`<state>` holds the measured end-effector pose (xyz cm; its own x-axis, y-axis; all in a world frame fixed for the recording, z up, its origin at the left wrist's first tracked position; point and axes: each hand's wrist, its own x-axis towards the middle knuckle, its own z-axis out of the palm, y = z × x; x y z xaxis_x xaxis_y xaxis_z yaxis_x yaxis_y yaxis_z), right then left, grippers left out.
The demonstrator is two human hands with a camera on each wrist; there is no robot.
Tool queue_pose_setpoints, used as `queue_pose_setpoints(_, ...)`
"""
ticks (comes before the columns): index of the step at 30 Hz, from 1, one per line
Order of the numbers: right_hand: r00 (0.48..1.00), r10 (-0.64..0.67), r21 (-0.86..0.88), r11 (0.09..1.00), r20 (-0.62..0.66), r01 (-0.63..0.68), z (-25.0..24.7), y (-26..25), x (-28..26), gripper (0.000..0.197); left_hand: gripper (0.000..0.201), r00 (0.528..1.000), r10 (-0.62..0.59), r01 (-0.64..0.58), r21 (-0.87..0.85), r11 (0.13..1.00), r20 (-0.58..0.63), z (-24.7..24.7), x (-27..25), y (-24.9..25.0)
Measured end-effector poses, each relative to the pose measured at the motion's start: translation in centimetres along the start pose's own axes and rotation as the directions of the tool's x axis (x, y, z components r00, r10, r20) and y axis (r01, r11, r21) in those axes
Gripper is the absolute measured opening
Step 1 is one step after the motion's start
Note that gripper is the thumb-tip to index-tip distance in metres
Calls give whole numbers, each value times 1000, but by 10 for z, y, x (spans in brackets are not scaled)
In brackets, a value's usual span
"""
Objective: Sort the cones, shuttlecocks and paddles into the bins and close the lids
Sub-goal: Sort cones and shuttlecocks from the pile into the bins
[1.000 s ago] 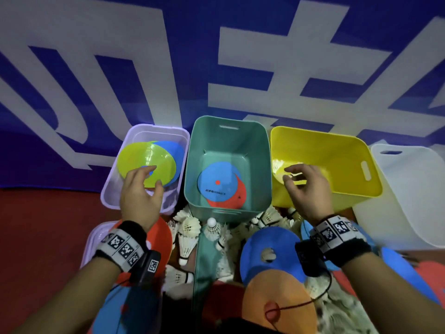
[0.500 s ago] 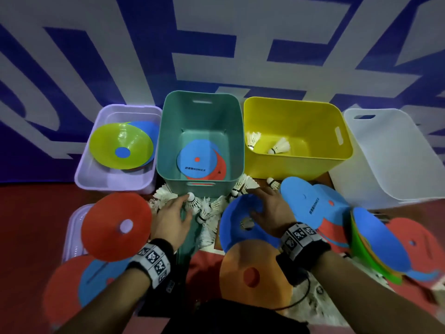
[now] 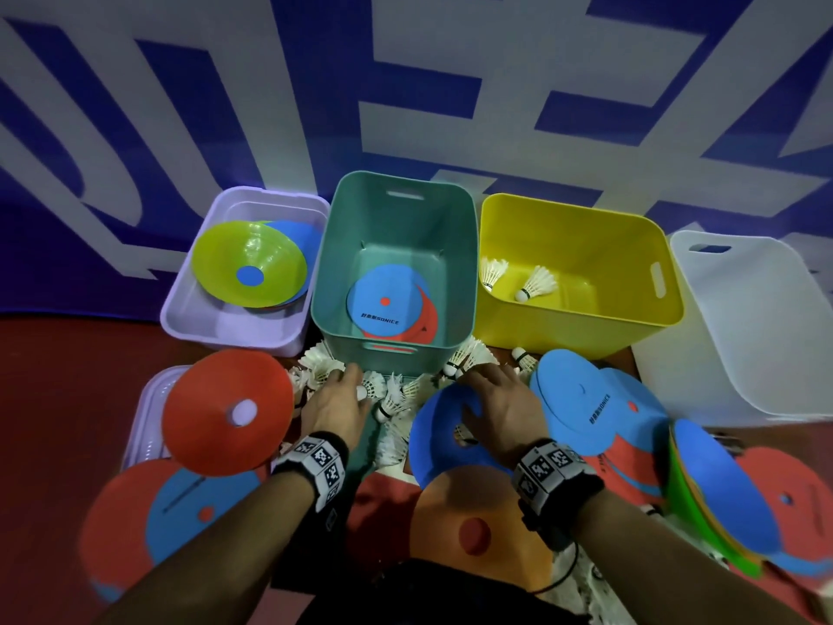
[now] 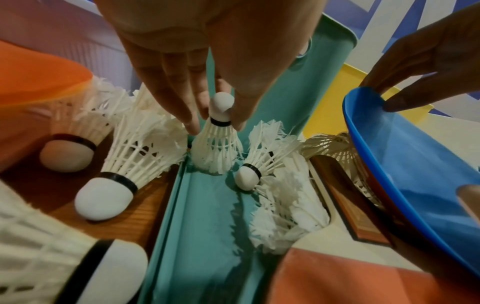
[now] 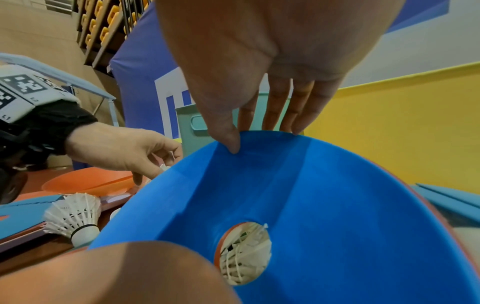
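My left hand (image 3: 356,386) reaches into the loose shuttlecocks in front of the teal bin (image 3: 471,263). In the left wrist view its thumb and fingers (image 4: 191,123) pinch the cork of one upright shuttlecock (image 4: 219,142). My right hand (image 3: 473,394) grips the far rim of a blue cone (image 3: 439,444) lying hollow side up, thumb (image 5: 230,144) inside and fingers behind the rim. A shuttlecock shows through the blue cone's (image 5: 337,205) centre hole. The lilac bin (image 3: 234,329) holds a yellow-green cone (image 3: 248,259) over a blue one, the teal bin holds paddles (image 3: 383,304), and the yellow bin (image 3: 581,336) holds two shuttlecocks (image 3: 536,284).
A white bin (image 3: 748,336) lies tilted at the right. A red cone (image 3: 225,412) and paddles (image 3: 180,507) lie at the left, an orange cone (image 3: 478,525) lies near me, and more paddles (image 3: 586,399) and stacked cones (image 3: 721,493) sit at the right. A teal lid (image 4: 202,226) lies under the shuttlecocks.
Both hands came back from the lilac and yellow bins down to the pile. The left now pinches a shuttlecock and the right holds the blue cone's rim.
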<state>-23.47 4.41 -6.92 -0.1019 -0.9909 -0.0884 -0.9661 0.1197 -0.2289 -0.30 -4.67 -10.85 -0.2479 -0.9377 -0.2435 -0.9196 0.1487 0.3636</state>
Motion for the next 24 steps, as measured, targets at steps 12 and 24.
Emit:
queue_pose_setpoints(12,993,-61,231,969,-97,82,-37,-11,16,10,15,977,113,-135,-113,984,-182,-29,-10,-8)
queue_pose_setpoints(24,980,-83,297,945,-182,136,-67,-21,30,5,37,946,62,-153,-272,950,-317,-96,-27,-8)
